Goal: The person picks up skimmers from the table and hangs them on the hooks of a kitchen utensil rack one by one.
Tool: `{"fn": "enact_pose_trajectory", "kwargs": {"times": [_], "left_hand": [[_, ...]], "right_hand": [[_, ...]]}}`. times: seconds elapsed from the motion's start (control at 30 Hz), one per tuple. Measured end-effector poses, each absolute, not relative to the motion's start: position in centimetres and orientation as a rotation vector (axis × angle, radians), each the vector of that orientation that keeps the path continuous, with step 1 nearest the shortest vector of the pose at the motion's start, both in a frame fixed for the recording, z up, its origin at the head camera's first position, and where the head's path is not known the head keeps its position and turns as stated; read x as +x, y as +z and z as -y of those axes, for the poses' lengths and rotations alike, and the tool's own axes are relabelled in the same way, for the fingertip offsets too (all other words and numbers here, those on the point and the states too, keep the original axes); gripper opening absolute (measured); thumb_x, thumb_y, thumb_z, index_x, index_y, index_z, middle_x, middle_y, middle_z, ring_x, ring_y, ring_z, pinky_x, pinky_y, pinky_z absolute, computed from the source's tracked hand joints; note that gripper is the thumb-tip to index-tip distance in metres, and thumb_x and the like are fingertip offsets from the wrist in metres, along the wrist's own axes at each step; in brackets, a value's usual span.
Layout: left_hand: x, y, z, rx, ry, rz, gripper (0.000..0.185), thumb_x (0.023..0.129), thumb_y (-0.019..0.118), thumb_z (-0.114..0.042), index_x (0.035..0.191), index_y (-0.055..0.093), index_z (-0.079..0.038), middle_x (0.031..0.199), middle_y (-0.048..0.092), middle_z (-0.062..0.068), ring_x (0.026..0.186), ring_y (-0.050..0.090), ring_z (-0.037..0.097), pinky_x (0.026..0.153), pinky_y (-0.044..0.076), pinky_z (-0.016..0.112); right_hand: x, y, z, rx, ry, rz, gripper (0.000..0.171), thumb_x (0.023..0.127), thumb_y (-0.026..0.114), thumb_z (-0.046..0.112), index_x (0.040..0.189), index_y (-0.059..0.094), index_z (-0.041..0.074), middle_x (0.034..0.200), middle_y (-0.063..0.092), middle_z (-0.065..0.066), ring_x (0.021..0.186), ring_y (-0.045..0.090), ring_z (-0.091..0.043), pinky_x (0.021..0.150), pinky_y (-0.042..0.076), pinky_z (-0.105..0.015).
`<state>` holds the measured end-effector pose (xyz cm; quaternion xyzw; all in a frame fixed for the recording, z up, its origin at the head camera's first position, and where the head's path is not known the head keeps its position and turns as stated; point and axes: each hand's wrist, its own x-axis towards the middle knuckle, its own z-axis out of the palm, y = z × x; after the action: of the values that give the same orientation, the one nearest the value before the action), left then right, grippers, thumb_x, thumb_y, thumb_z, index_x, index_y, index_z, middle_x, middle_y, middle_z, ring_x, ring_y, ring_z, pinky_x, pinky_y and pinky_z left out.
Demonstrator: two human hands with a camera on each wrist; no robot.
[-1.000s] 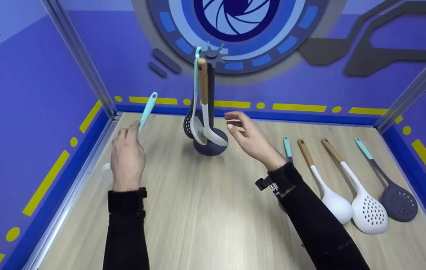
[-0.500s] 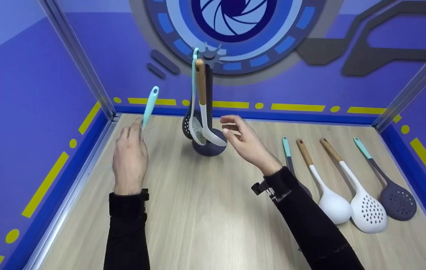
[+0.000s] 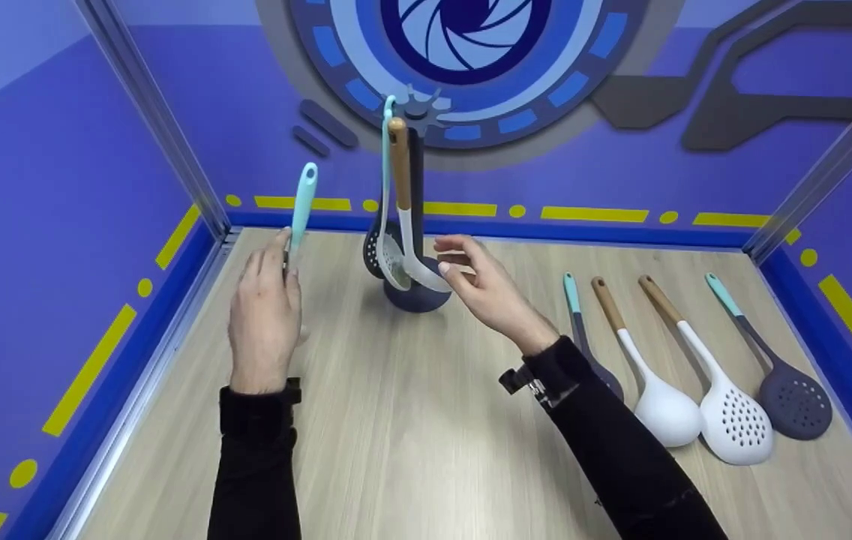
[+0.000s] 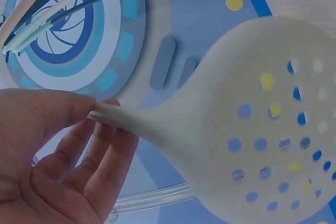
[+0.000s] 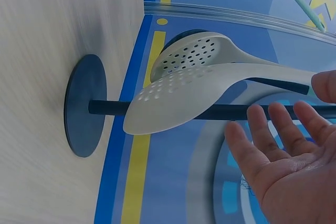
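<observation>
Mint-handled skimmer (image 3: pixel 305 196) held up off left part of table (image 3: pixel 396 420), handle upward; neck pinched between thumb and fingers of my left hand (image 3: pixel 264 319). Right hand (image 3: pixel 492 289) loosely spread, near wooden-handled white utensil (image 3: pixel 400 169) hanging on dark stand (image 3: pixel 415 301); cannot tell whether touching. Same stand also carries mint-handled white utensil (image 3: pixel 386 165). Farther right, lying in row: dark mint-handled utensil (image 3: pixel 581 337) partly behind my sleeve (image 3: pixel 621 435), white ladle (image 3: pixel 668 412), white perforated skimmer (image 3: pixel 737 427), dark perforated skimmer (image 3: pixel 793 401).
</observation>
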<state>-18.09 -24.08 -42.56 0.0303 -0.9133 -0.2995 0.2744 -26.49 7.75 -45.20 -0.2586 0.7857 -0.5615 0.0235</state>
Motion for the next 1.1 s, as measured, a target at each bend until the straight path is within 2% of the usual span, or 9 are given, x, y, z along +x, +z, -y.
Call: {"fn": "enact_pose_trajectory", "kwargs": {"times": [0.3, 0.7, 1.1], "left_hand": [[-17.9, -42.3, 23.9, 0.037, -0.840, 2.419, 0.057, 0.117, 0.069, -0.006, 0.173, 0.057, -0.010, 0.137, 0.075, 0.024, 0.119, 0.079, 0.043, 0.098, 0.069, 0.060], [-17.8, -41.9, 23.0, -0.018, -0.890, 2.364, 0.057, 0.115, 0.073, -0.005, 0.170, 0.060, -0.008, 0.131, 0.078, 0.023, 0.119, 0.083, 0.040, 0.100, 0.072, 0.056], [-17.4, -41.4, 21.8, -0.105, -0.947, 2.329, 0.057, 0.112, 0.075, -0.002, 0.167, 0.062, -0.008, 0.130, 0.079, 0.021, 0.115, 0.084, 0.038, 0.099, 0.073, 0.052]], "right_hand": [[-26.1, -45.2, -7.3, -0.820, -1.742, -2.411, 0.048, 0.123, 0.059, 0.018, 0.168, 0.054, 0.002, 0.171, 0.059, -0.020, 0.160, 0.062, -0.040, 0.134, 0.053, -0.061], [-25.9, -45.4, -6.4, -0.857, -1.749, -2.386, 0.047, 0.123, 0.060, 0.015, 0.166, 0.055, -0.001, 0.169, 0.060, -0.022, 0.159, 0.064, -0.041, 0.132, 0.056, -0.058], [-25.3, -45.4, -5.9, -0.872, -1.762, -2.359, 0.047, 0.122, 0.063, 0.018, 0.166, 0.057, 0.003, 0.166, 0.063, -0.020, 0.158, 0.065, -0.039, 0.131, 0.058, -0.056]]}}
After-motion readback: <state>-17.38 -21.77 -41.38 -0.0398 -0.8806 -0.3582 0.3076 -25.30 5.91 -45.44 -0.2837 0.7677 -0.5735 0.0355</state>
